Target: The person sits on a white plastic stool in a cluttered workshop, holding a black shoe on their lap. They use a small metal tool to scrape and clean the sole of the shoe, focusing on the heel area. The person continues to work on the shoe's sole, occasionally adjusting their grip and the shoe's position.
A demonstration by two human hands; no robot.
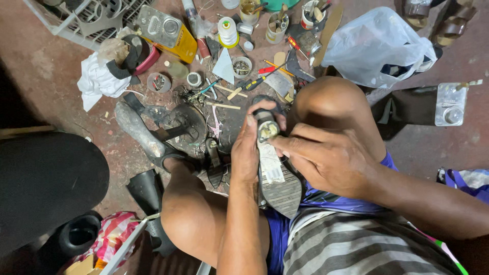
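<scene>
- The left hand [246, 153] comes up between the knees, forearm near vertical in the view, and grasps the side of a shoe [272, 168], thumb lying along its left edge and fingertips curling over the far end.
- The right hand [326, 158] reaches in from the right, wrist bent, fingers pinched together at the shoe's heel end [267, 130]; whether it grips something small there I cannot tell.
- One shoe is in the hands, sole up, held above the lap between the two bare knees. Its long axis runs away from the person, heel end far, broad grey patterned forepart near the striped shirt [356, 244].
- On the floor [41, 76] just beyond the hands lies one iron shoe last stand [168, 127].
- Farther out stand one yellow tin can [170, 30], one white thread spool [227, 30] and three small pots holding tools [277, 20].
- One white plastic bag [377, 46] lies toward the floor's far right.
</scene>
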